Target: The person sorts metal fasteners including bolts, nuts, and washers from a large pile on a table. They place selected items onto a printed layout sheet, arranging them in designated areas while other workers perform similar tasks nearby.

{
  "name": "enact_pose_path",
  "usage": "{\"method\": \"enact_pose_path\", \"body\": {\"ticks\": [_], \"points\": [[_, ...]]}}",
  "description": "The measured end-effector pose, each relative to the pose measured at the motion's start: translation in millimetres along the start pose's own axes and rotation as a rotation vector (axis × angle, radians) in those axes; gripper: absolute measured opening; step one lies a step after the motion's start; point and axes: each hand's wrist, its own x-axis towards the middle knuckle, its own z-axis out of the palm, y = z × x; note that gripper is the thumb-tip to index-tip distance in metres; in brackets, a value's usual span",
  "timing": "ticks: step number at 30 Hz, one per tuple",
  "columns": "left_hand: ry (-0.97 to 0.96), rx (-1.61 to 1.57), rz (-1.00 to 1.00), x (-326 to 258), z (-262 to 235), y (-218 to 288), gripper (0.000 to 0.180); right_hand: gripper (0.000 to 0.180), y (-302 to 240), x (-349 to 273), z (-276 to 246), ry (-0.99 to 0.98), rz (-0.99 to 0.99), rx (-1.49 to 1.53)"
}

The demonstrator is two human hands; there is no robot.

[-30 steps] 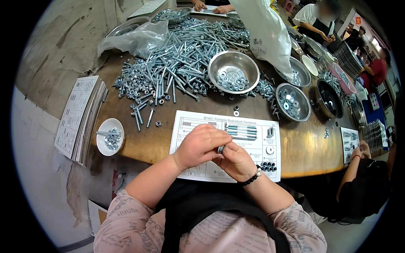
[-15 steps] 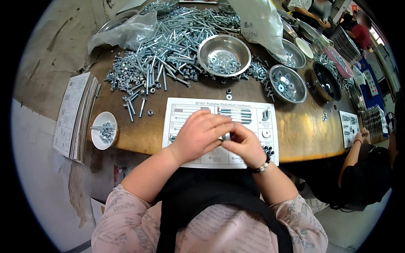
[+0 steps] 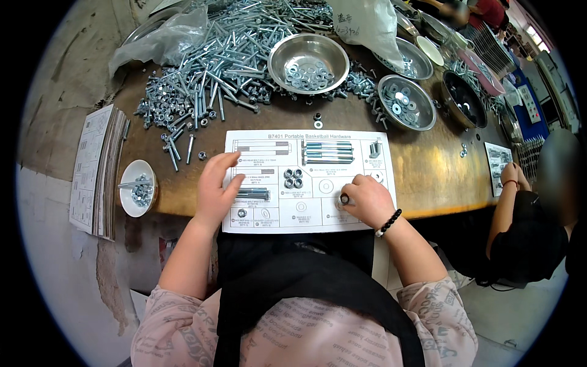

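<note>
- Your white paper sheet lies along the worktop's near edge, with a dark printed heading at its far edge and small captions under line drawings.
- Dark handwriting marks the white plastic bag toward the worktop's far edge.
- Your right hand pinches a small round dark-and-grey piece over the sheet, toward its near right corner.
- That piece sits at your thumb and fingertips, its ringed end showing at the hand's left side; you cannot tell its exact long axis here.
- Your left hand is spread and grips nothing visible, over the sheet's left edge, just beside silver metal bolts lying left to right; contact cannot be told.
- Longer silver bolts lie parallel to the sheet's far edge; four dark-centred metal nuts form a square nearer you.
</note>
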Motion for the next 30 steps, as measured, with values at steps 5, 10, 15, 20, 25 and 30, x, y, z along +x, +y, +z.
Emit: {"method": "enact_pose_path", "body": {"ticks": [5, 10, 15, 20, 25, 30], "points": [[0.068, 0.067, -0.089, -11.9, -14.5, -19.6, 0.037, 0.013, -9.8, -6.2, 4.0, 0.009, -0.023, -0.108], [0.135, 0.114, -0.132, -15.8, -27.9, -31.1, 0.034, 0.014, -10.3, -5.2, 5.4, 0.001, -0.017, -0.136], [0.170, 0.104, -0.153, -18.1, -35.2, -38.3, 0.035, 0.015, -11.4, -4.1, 4.9, -0.015, -0.006, -0.129], [0.165, 0.050, -0.225, -21.0, -33.2, -41.0, 0.034, 0.019, -16.1, -3.4, 2.6, -0.042, 0.004, -0.135], [0.152, 0.056, -0.227, -23.0, -30.2, -48.2, 0.032, 0.020, -17.1, -3.7, 11.8, -0.067, 0.000, -0.074], [0.024, 0.111, -0.280, -24.0, -23.0, -49.1, 0.029, 0.019, -13.5, -4.8, 14.2, -0.042, -0.009, -0.062]]}}
